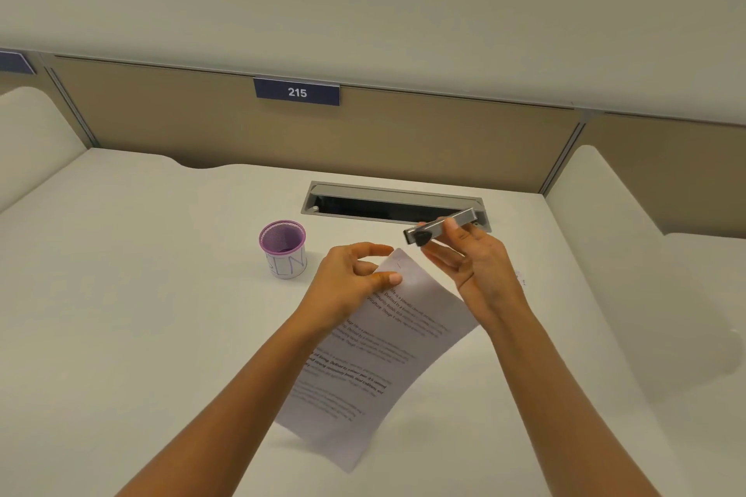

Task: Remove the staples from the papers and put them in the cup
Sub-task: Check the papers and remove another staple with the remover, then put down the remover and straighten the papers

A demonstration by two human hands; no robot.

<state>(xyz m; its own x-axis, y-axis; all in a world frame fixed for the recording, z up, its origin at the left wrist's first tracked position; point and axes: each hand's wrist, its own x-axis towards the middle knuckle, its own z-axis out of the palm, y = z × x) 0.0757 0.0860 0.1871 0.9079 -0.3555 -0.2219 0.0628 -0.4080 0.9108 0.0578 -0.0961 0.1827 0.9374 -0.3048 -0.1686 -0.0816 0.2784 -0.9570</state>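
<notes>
The stapled papers (387, 351) are printed white sheets, held lifted and tilted above the white desk (141, 315). My left hand (351, 278) pinches them near the top corner, thumb on the front. A thin staple mark (399, 265) shows close to that corner. My right hand (472, 254) holds a grey metal staple remover (438, 231) with a black tip, just above and right of the papers' corner, not touching it. The purple mesh cup (283, 248), with a white label, stands upright on the desk to the left of my left hand.
A grey cable slot (387, 201) is set into the desk behind my hands. Beige partition panels (161, 121) close off the back, with a blue tag reading 215 (297, 92). Rounded white dividers (629, 206) stand at both sides.
</notes>
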